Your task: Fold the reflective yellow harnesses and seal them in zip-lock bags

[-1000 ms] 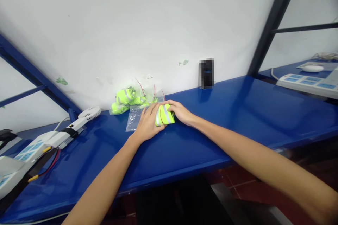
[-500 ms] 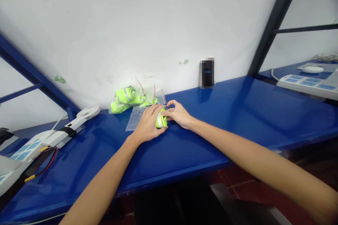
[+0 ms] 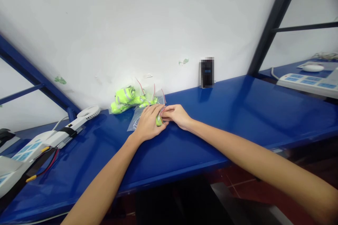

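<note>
A rolled neon-yellow item with a silver stripe (image 3: 159,120) lies between my hands at the middle of the blue table, partly inside a clear plastic bag (image 3: 133,122). My left hand (image 3: 151,121) is wrapped over the roll and bag from the left, its thumb below the roll. From the right, my right hand (image 3: 176,115) presses its fingers together at the bag's red-edged opening, against the roll. The fingertips of my right hand are partly hidden. Several bagged neon-yellow rolls (image 3: 124,95) sit behind my left hand, against the wall.
A white handheld fan (image 3: 88,112) and a white power strip (image 3: 31,151) with red and black wires lie at the left. A dark pixelated object (image 3: 207,73) leans on the wall. Metal frames (image 3: 274,24) rise at both sides; another power strip (image 3: 308,81) is far right.
My right hand has closed in on the roll, its raised index finger now lowered. More of the roll is covered, and the bag has shifted slightly right.
</note>
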Tool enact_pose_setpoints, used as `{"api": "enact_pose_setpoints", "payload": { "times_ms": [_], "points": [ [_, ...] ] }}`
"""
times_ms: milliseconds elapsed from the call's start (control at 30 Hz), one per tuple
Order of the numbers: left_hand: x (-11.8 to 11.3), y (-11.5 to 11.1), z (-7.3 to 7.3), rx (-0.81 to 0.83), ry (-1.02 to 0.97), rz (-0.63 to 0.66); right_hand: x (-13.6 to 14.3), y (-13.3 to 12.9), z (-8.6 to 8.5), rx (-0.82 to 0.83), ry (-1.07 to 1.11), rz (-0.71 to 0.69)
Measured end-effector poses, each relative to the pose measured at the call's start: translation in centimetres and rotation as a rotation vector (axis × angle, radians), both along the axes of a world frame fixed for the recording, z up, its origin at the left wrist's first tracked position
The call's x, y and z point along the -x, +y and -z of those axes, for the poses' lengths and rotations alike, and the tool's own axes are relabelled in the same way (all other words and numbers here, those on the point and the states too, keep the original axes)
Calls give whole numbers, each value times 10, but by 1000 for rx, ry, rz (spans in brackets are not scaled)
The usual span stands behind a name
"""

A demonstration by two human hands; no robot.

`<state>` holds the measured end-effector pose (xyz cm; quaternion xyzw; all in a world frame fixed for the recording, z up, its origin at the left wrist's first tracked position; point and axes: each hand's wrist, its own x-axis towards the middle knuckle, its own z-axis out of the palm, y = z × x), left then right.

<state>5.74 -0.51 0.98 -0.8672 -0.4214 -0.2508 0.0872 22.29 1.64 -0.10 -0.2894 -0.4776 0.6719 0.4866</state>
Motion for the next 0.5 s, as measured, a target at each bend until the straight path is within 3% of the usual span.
{"api": "enact_pose_setpoints", "payload": {
  "times_ms": [233, 400, 500],
  "points": [
    [-2, -2, -4, -11, 17, 39, -1, -3, -6, -57, -109, -144],
    [-3, -6, -4, -19, 7, 54, -3, -1, -8, -311, -159, -288],
    [-3, -9, -5, -29, -40, 80, -5, -2, -9, -231, -89, -361]
  ]
}}
